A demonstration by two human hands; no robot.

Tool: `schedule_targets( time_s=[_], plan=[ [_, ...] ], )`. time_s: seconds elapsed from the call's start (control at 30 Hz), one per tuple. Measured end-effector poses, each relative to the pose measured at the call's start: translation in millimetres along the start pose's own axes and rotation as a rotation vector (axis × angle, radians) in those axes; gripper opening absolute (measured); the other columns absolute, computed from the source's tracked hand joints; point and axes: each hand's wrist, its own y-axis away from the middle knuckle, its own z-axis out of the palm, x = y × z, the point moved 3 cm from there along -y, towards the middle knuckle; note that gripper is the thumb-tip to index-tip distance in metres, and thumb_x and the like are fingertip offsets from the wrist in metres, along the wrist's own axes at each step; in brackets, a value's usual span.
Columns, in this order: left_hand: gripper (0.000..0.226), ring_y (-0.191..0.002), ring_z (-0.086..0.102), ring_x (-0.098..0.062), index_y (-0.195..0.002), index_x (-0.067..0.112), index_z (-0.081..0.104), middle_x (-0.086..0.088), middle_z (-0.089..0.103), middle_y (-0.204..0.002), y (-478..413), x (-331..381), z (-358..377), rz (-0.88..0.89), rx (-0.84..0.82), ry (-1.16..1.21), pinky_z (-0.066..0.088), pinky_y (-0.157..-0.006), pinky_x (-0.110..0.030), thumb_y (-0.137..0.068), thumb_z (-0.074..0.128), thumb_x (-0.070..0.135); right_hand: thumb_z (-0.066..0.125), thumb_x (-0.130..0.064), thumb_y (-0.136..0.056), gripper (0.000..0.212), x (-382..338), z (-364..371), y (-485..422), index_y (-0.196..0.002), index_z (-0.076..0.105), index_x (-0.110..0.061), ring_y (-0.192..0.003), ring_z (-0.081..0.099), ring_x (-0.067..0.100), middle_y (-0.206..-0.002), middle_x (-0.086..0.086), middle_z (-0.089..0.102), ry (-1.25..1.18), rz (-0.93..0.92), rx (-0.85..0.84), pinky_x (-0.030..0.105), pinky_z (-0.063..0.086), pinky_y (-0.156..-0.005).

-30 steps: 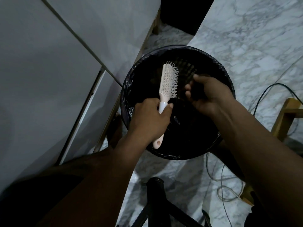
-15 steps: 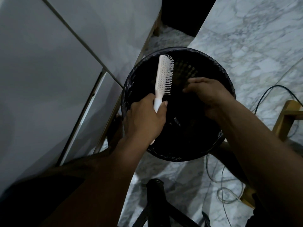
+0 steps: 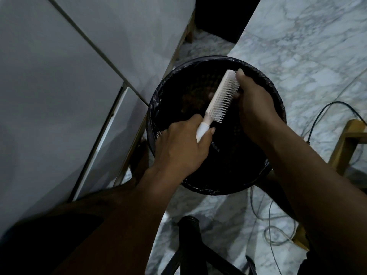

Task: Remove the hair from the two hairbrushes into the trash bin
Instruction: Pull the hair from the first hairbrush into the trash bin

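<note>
Brush [image 3: 218,100]: light, rigid plastic, easy one-hand hold; best taken at the smooth handle, never by the bristle face (bristles flex and prick). Pale pink-white, long narrow head, rows of short straight bristles facing right toward the working hand, white grip at the neck. Held slanted over the bin [image 3: 278,100], head toward the far rim, handle end low and near.

Left hand [image 3: 178,147]: curled tight round the handle, thumb pressed along the grip, steadying.

Right hand [image 3: 256,108]: fingers bent in against the bristles near the head's far end, thumb up by the tip; looks like a pinch or rake at the bristles, but whether any hair is caught in it, cannot tell (too dark, fingers hidden behind the head).

Hair itself: soft, weightless, clingy; likely to stick to fingers, so a shake or rub over the bin probably needed. None clearly visible on the bristles from here.

Bin: round, black liner, on marble floor [image 3: 297,46], directly under both hands. Second brush not in view.
</note>
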Motion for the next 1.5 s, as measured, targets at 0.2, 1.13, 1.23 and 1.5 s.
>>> schedule_targets(
  time_s=[0.2, 1.13, 1.23, 1.5],
  plan=[
    [0.032, -0.069, 0.062, -0.025, -0.081, 0.028, 0.047, 0.006, 0.057, -0.072, -1.9, -4.4, 2.8, -0.054, -0.023, 0.021, 0.037, -0.055, -0.034, -0.097, 0.055, 0.055, 0.039, -0.051, -0.105, 0.061, 3.9, -2.8, 6.8, -0.058, 0.048, -0.014, -0.039, 0.046, 0.004, -0.046, -0.01, 0.047, 0.281, -0.154, 0.017, 0.02, 0.041, -0.043],
    [0.038, -0.067, 0.064, -0.021, -0.071, 0.029, 0.046, 0.006, 0.062, -0.07, -7.6, -23.1, 2.3, -0.278, 0.054, 0.121, 0.045, -0.058, -0.034, -0.094, 0.053, 0.058, 0.076, -0.02, -0.088, 0.022, 19.3, -15.2, -10.5, -0.104, 0.064, -0.011, -0.069, 0.062, 0.014, -0.086, 0.005, 0.066, 0.41, -0.083, 0.007, 0.02, 0.051, -0.056],
    [0.04, -0.062, 0.06, -0.016, -0.068, 0.029, 0.044, 0.007, 0.059, -0.067, -7.5, -19.7, 0.9, -0.247, 0.06, 0.112, 0.037, -0.054, -0.03, -0.096, 0.056, 0.055, 0.074, -0.042, -0.087, 0.04, 20.5, -9.4, -9.2, -0.113, 0.072, -0.012, -0.093, 0.073, 0.019, -0.106, 0.008, 0.075, 0.386, -0.09, 0.017, 0.035, 0.061, -0.086],
    [0.034, -0.059, 0.059, -0.013, -0.078, 0.023, 0.061, 0.006, 0.059, -0.062, -7.5, -13.9, 11.4, -0.194, -0.042, 0.249, 0.041, -0.052, -0.029, -0.096, 0.059, 0.052, 0.078, -0.028, -0.085, 0.039, 23.4, 11.5, 5.5, -0.105, 0.069, 0.005, -0.065, 0.074, 0.018, -0.081, 0.012, 0.077, -0.042, 0.056, -0.156, 0.029, 0.058, -0.062]
  ],
)
